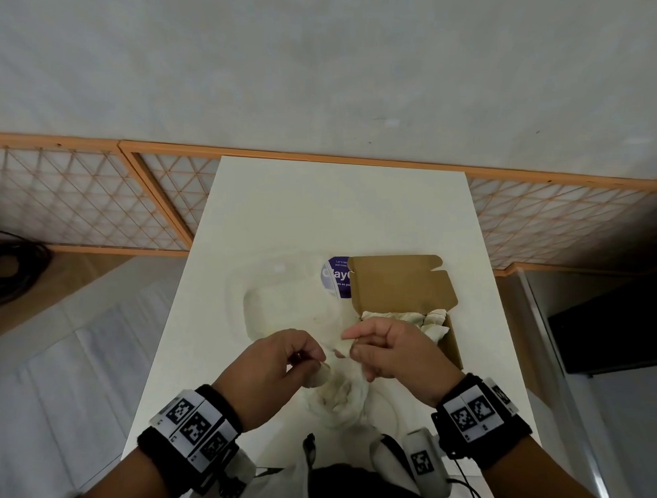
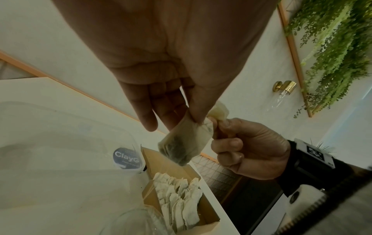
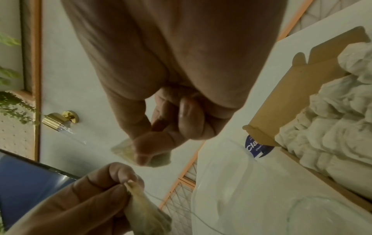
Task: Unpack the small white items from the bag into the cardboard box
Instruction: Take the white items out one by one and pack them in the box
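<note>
Head view: both hands over the near tabletop [image 1: 283,210] — left hand [image 1: 278,362] and right hand [image 1: 390,353] each pinch a small white item. Clear bag [image 1: 280,303] lies left of the cardboard box [image 1: 404,285] — more white items inside box.

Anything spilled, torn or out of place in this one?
Nothing stands out. The left hand and right hand each pinch a small white sachet, both look intact, and the cardboard box sits upright with sachets packed inside.

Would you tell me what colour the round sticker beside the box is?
The sticker is dark purple-blue with white lettering, clearest in the head view.
</note>
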The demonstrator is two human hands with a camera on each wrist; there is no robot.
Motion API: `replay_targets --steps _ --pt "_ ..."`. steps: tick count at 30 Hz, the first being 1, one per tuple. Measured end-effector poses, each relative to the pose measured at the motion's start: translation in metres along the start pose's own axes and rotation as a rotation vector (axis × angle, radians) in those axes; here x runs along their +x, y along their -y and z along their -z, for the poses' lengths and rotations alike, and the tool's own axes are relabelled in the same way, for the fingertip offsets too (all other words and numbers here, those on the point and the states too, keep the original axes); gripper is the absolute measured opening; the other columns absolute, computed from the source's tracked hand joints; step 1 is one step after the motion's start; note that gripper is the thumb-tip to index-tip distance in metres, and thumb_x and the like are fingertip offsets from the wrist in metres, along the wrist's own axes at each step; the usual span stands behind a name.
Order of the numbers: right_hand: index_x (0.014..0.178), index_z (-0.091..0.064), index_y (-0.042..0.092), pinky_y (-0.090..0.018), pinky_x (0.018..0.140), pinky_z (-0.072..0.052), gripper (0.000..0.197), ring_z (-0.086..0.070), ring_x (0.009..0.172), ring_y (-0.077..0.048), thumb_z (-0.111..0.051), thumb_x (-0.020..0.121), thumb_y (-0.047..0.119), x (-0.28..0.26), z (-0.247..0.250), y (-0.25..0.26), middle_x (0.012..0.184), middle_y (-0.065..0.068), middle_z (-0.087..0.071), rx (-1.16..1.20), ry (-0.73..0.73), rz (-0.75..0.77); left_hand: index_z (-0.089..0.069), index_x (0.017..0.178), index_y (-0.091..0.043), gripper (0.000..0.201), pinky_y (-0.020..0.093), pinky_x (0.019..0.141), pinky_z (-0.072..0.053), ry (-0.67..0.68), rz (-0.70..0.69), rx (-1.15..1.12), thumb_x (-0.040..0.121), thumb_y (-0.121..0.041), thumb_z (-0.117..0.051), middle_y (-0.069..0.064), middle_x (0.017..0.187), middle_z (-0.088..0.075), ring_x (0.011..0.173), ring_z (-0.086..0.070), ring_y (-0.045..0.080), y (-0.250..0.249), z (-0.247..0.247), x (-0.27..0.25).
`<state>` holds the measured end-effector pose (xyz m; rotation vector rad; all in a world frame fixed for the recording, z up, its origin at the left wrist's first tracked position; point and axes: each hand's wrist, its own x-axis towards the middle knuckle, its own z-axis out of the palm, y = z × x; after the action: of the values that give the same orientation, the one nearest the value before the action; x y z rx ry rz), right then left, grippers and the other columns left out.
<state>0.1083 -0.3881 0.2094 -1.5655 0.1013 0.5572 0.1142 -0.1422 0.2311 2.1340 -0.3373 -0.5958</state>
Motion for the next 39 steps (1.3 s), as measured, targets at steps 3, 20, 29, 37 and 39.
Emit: replay_targets --steps 3,20,29,37,39 --pt "0.096 -0.076 0.014 -0.027 0.056 -0.042 0.007 -0.050 0.053 -0.009 -0.069 0.099 0.013 0.000 -0.002 0.008 0.080 -0.006 -0.076 0.041 -0.049 0.057 -0.068 0.094 -0.031 0.016 0.034 0.086 -0.059 -0.016 -0.013 -0.016 0.098 -0.017 -0.064 -0.015 0.090 -0.077 0.088 -0.074 0.004 -0.004 0.002 -0.002" --pt "0.099 -0.073 0.003 -0.025 0.057 -0.043 0.021 -0.057 0.066 -0.009 -0.070 0.098 0.024 -0.004 -0.004 0.022 0.080 -0.006 -0.066 0.127 -0.050 0.200 -0.073 0.099 -0.025 0.013 0.026 0.078 -0.054 -0.137 -0.263 -0.244 0.096 -0.013 -0.072 -0.004 0.105 -0.072 0.082 -0.069 0.017 -0.037 0.010 0.011" --pt "0.083 -0.074 0.018 -0.026 0.064 -0.044 0.019 -0.050 0.066 -0.011 -0.072 0.098 0.029 -0.015 -0.011 0.027 0.070 0.000 -0.057 -0.090 0.005 0.281 -0.073 0.092 -0.036 0.020 0.012 0.067 -0.044 -0.236 -0.217 -0.121 0.096 -0.016 -0.071 -0.013 0.088 -0.071 0.071 -0.060 0.012 -0.033 0.007 0.021" --pt "0.092 -0.076 0.013 -0.045 0.070 -0.054 0.020 -0.062 0.074 -0.020 -0.074 0.097 0.033 -0.013 -0.021 0.017 0.081 -0.008 -0.068 -0.236 -0.117 0.317 -0.069 0.096 -0.034 0.018 0.022 0.068 -0.053 -0.243 -0.189 -0.238 0.099 -0.016 -0.066 -0.012 0.088 -0.072 0.070 -0.061 0.004 -0.037 -0.009 0.028" --pt "0.092 -0.076 0.019 -0.041 0.072 -0.055 0.018 -0.063 0.078 -0.017 -0.071 0.097 0.036 -0.014 -0.017 0.015 0.086 -0.001 -0.066 -0.275 -0.180 0.310 -0.069 0.096 -0.033 0.018 0.016 0.069 -0.049 -0.246 -0.193 -0.232 0.098 -0.016 -0.067 -0.019 0.084 -0.071 0.071 -0.061 0.000 -0.040 -0.014 0.029"
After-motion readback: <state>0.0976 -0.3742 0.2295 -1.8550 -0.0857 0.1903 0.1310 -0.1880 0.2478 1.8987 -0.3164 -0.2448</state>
